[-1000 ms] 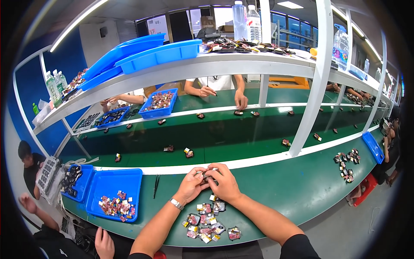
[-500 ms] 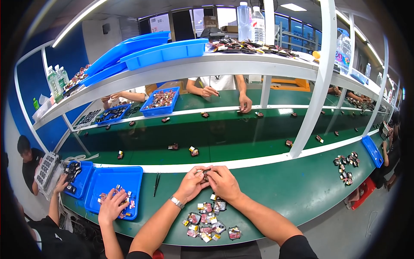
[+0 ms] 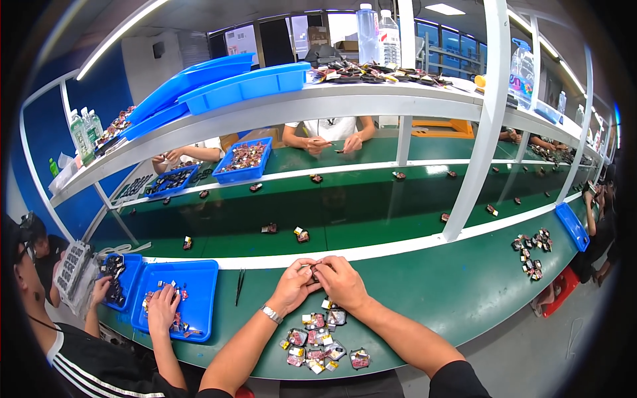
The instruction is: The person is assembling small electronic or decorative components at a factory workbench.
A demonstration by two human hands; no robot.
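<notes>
My left hand (image 3: pixel 292 286), with a metal-band watch on its wrist, is closed round a small dark electronic module (image 3: pixel 314 272). From the other side the fingers of my right hand (image 3: pixel 341 283) pinch the same module, so most of it is hidden. Just below my hands, on the green table, lies a loose cluster of similar modules (image 3: pixel 318 336) in dark and clear casings, with reddish boards and white and yellow parts. Black tweezers (image 3: pixel 239 287) lie to the left of my left hand, untouched.
At left, a co-worker's hand (image 3: pixel 162 310) reaches into a blue tray (image 3: pixel 210 272) of parts. A green conveyor belt (image 3: pixel 371 215) with scattered modules runs beyond the white rail (image 3: pixel 378 251). A white shelf post (image 3: pixel 479 132) rises at right; more modules (image 3: pixel 531 253) lie beyond it.
My hands stay together round the module with small finger shifts. The co-worker at left leans further into view, their hand shifting in the tray. The person opposite has raised their hands.
</notes>
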